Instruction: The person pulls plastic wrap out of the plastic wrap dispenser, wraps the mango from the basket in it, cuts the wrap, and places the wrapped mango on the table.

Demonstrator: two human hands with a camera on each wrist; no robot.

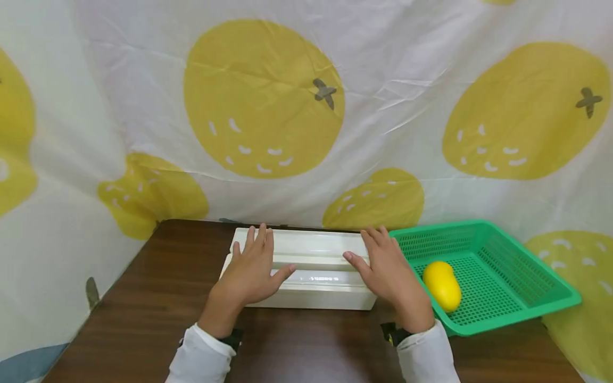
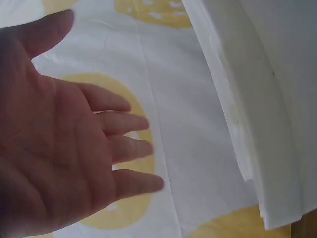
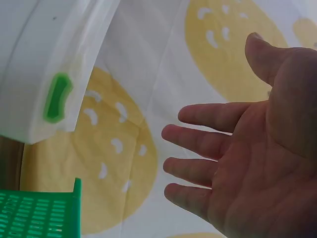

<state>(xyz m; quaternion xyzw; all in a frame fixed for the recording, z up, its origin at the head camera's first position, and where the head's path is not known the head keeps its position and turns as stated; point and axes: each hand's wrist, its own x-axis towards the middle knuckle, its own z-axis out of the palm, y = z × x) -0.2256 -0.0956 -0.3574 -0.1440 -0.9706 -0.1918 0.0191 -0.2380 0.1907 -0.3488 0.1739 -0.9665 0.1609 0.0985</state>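
The box (image 1: 313,300) is white and glossy, long and low, and lies level across the far part of the bench (image 1: 306,340) — its long side facing the person, its right end just beside the green basket (image 1: 522,317). Raised bands and grooves run lengthwise along the top, with a glint on the near one. A green patch shows on one end — mark or reflection, I can't tell. The left hand (image 1: 251,271) and right hand (image 1: 385,266) hover over its ends, fingers spread, apart from it.

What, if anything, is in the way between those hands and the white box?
Nothing visible: the left hand and right hand hover over the white box, and the wrist views show only a gap. The green basket sits to the right, not between.
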